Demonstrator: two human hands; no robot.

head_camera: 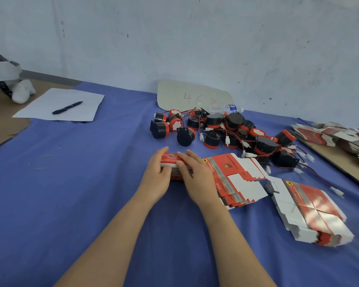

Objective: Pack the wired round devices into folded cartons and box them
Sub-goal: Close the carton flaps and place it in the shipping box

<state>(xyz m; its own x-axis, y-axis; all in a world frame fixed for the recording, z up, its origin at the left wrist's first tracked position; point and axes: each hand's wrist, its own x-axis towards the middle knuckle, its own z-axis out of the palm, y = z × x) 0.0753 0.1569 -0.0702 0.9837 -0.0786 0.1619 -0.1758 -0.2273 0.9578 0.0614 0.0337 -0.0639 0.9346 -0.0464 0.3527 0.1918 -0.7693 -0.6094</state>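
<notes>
Head view: left hand (157, 176) & right hand (196, 178) grip red carton (171, 158), prob. closed; contents hidden.

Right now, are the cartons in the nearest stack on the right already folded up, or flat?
Flat. The carton stack lies as thin sheets fanned out on the blue cloth, with their flaps spread open.

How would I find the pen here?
Start at the blue cloth and look to its far left corner, where a white paper sheet overlaps the cloth's edge. The pen lies slantwise on that sheet. It is a slim black stick, the only dark thing on the white, well away from the red-and-black devices.
</notes>
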